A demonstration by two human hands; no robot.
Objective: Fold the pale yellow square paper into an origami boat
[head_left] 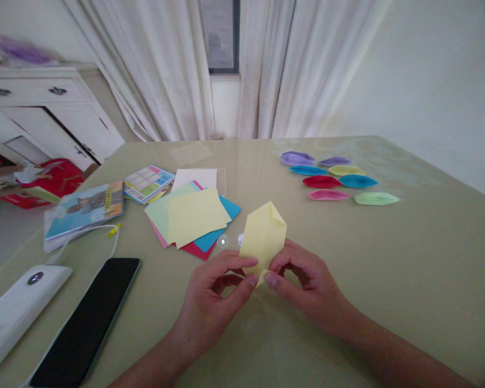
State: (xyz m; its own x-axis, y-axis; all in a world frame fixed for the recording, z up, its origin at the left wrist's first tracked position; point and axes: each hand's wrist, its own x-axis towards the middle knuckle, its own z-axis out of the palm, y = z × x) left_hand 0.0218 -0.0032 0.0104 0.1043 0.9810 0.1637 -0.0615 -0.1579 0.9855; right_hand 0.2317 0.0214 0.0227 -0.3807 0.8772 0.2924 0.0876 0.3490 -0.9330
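Note:
A partly folded sheet of yellow paper is held upright between both hands, its pointed top facing away and a small fold at its lower tip. My left hand pinches the lower left edge between thumb and fingers. On the other side, my right hand grips the lower right edge, its thumb on the small folded flap. Just left of the paper lies a fanned stack of coloured sheets, with yellow on top. Several folded paper pieces in purple, blue, yellow, red, pink and green lie in rows at the back right.
A black phone and a white device with a cable lie at the front left of the table. Behind them are a book and a colourful booklet. Small clear discs sit beside the stack.

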